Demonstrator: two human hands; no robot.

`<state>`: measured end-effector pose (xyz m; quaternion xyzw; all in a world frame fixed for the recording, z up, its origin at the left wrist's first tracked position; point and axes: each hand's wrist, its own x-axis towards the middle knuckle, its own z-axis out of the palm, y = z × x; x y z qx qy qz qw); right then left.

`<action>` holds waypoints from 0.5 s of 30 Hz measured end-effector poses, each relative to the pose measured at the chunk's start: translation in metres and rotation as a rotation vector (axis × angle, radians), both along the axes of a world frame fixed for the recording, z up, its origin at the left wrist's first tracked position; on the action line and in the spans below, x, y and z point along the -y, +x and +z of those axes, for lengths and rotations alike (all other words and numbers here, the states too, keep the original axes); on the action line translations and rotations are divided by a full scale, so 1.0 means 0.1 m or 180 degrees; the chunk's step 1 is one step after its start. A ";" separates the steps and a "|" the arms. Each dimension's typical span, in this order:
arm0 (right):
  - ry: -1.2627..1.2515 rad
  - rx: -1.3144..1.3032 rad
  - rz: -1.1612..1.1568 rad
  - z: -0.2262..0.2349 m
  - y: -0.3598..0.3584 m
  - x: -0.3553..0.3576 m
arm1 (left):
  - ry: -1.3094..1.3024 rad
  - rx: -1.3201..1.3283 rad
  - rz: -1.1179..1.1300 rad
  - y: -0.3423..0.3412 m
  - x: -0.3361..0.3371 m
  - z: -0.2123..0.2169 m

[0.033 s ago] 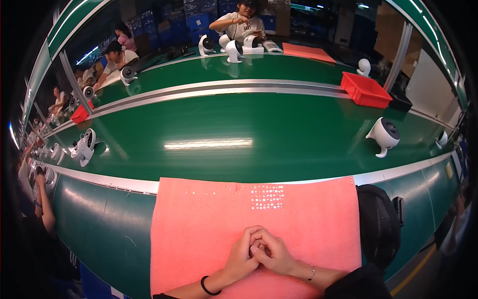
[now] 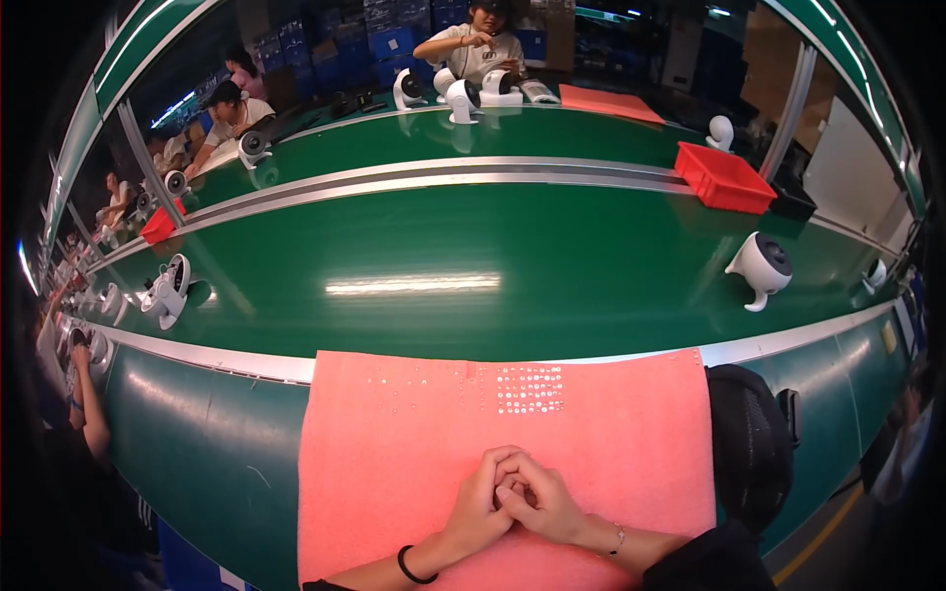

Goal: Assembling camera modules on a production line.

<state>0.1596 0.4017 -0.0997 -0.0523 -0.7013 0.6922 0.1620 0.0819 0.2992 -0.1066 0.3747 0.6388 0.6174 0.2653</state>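
Observation:
My left hand (image 2: 477, 510) and my right hand (image 2: 548, 510) are clasped together, their fingers folded over each other. Nothing shows in either one. Both rest on a pink foam mat (image 2: 384, 492) on the near bench. Just beyond the fingers, small shiny clear studs (image 2: 529, 391) form a tight block of rows on the mat. Fewer studs (image 2: 411, 382) are scattered left of it. A dark band is on my left wrist, a thin bracelet on my right.
Past the mat runs a green conveyor belt (image 2: 414, 236). White round-headed cameras stand on it, one at right (image 2: 764, 268), an opened one at left (image 2: 168, 292). A red bin (image 2: 724, 179) sits far right, a black bag (image 2: 751, 443) beside the mat. Co-workers (image 2: 483, 44) sit across.

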 end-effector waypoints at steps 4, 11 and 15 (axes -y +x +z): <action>-0.0048 0.0041 0.0006 0.00 0.01 -0.01 | -0.0017 0.0029 -0.0019 0.00 -0.01 0.00; -0.0032 -0.0052 0.0086 0.01 -0.01 -0.01 | -0.0081 -0.0144 0.0025 0.00 0.01 0.05; 0.0103 -0.0057 -0.0002 -0.10 -0.05 0.04 | -0.0171 -0.0258 0.0023 -0.02 0.06 0.07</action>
